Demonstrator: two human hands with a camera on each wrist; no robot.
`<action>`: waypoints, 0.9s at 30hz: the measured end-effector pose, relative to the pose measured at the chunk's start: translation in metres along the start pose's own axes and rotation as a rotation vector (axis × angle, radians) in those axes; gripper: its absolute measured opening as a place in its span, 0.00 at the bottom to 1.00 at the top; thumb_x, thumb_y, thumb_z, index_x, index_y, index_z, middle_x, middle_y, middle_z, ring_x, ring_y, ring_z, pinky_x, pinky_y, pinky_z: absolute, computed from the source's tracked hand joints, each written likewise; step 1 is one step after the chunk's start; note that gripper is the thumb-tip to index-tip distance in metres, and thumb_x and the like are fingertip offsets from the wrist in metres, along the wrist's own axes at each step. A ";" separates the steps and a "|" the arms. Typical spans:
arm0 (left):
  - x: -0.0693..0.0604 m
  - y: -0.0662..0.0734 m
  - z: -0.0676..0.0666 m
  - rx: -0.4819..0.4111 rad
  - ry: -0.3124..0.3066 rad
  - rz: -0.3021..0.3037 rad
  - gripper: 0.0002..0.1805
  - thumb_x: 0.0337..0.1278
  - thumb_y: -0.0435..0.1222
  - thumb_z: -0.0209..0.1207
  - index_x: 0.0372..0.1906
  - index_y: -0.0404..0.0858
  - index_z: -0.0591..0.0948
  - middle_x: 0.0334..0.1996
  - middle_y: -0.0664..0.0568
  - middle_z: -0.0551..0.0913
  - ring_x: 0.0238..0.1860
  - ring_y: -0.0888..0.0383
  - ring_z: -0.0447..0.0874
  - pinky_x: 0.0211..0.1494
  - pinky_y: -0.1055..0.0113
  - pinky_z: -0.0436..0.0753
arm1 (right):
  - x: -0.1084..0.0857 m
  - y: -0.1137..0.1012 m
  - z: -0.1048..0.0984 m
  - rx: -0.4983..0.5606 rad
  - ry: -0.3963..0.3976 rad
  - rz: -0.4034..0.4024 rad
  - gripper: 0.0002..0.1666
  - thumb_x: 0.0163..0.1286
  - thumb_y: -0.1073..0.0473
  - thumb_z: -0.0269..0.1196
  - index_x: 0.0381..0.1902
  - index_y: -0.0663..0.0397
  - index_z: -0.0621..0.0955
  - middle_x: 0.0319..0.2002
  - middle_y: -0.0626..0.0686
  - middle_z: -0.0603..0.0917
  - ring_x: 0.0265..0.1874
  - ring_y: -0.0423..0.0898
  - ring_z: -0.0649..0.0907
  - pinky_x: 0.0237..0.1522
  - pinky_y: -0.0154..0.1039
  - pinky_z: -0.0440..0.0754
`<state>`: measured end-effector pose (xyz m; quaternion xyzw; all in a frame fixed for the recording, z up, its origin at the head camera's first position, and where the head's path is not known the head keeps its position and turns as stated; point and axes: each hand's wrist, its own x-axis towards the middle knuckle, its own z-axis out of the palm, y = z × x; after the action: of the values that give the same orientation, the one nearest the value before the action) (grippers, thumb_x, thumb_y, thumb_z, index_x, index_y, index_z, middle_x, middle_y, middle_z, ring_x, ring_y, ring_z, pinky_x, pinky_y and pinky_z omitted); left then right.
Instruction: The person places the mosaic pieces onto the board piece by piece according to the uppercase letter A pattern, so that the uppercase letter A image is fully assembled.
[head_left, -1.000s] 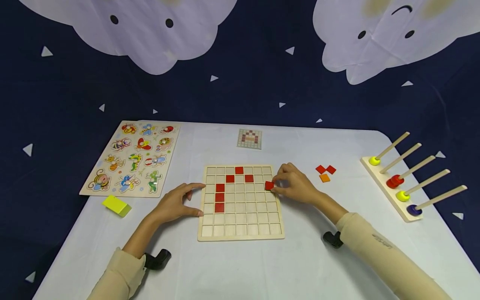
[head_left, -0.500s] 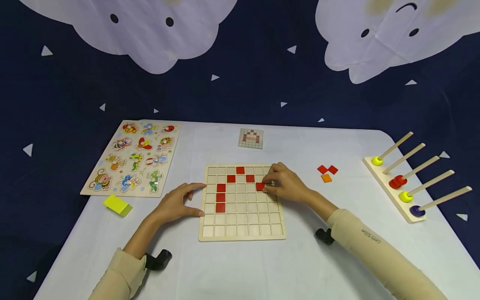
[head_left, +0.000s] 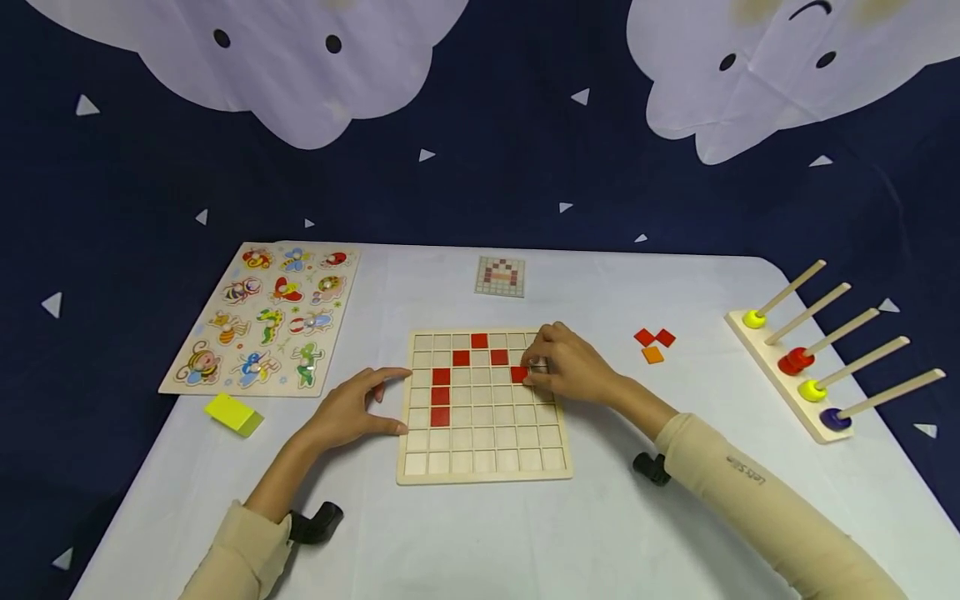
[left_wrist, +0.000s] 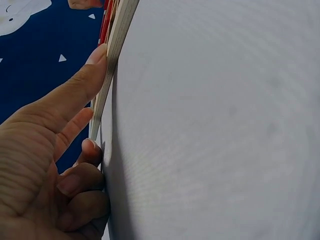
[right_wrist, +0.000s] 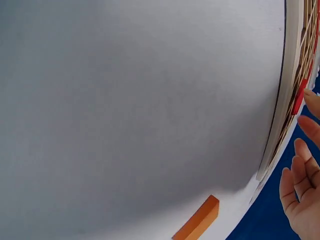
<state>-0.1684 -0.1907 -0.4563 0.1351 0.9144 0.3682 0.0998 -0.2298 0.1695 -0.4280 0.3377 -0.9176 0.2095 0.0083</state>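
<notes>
A wooden grid board (head_left: 484,481) lies on the white table with several red square tiles in its cells. My right hand (head_left: 573,367) is over the board's right side, thumb and fingertips on a red tile (head_left: 517,375) at the third row. The right wrist view shows this red tile (right_wrist: 299,97) tilted at the grid, by the fingertips. My left hand (head_left: 352,407) rests at the board's left edge, index finger and thumb spread and touching the frame. In the left wrist view the thumb (left_wrist: 82,87) presses the board's edge (left_wrist: 119,37).
Two red tiles (head_left: 665,337) and an orange tile (head_left: 652,355) lie right of the board. A small pattern card (head_left: 499,277) lies behind it. An insect puzzle (head_left: 262,321) and a yellow-green block (head_left: 234,414) are at left, a peg stacker (head_left: 787,375) at right.
My right hand has carried the red tile leftward from the board's right edge to a third-row cell, then stayed there. The left hand keeps its place at the board's edge.
</notes>
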 end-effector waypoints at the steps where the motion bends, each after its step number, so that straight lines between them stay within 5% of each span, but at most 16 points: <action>1: 0.000 0.000 0.000 0.002 0.000 -0.001 0.45 0.34 0.49 0.80 0.65 0.47 0.76 0.34 0.52 0.69 0.30 0.57 0.60 0.33 0.63 0.62 | 0.000 -0.001 0.000 0.002 0.001 0.000 0.15 0.58 0.55 0.74 0.42 0.53 0.88 0.38 0.51 0.80 0.40 0.45 0.71 0.44 0.42 0.71; 11: -0.001 0.000 0.000 0.005 0.006 0.007 0.44 0.34 0.49 0.80 0.65 0.48 0.76 0.34 0.52 0.69 0.30 0.58 0.61 0.33 0.64 0.62 | -0.005 -0.001 0.006 -0.025 0.024 -0.055 0.15 0.61 0.54 0.73 0.46 0.50 0.89 0.37 0.49 0.76 0.37 0.44 0.68 0.39 0.39 0.68; 27: -0.003 0.001 0.000 0.012 0.013 -0.001 0.44 0.34 0.48 0.80 0.65 0.48 0.76 0.34 0.52 0.69 0.29 0.58 0.60 0.32 0.65 0.61 | -0.003 0.001 0.006 0.073 -0.015 0.033 0.15 0.59 0.54 0.74 0.43 0.51 0.90 0.36 0.48 0.78 0.36 0.44 0.67 0.38 0.38 0.66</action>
<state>-0.1656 -0.1913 -0.4553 0.1329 0.9173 0.3636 0.0930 -0.2276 0.1699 -0.4342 0.3240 -0.9148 0.2406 -0.0147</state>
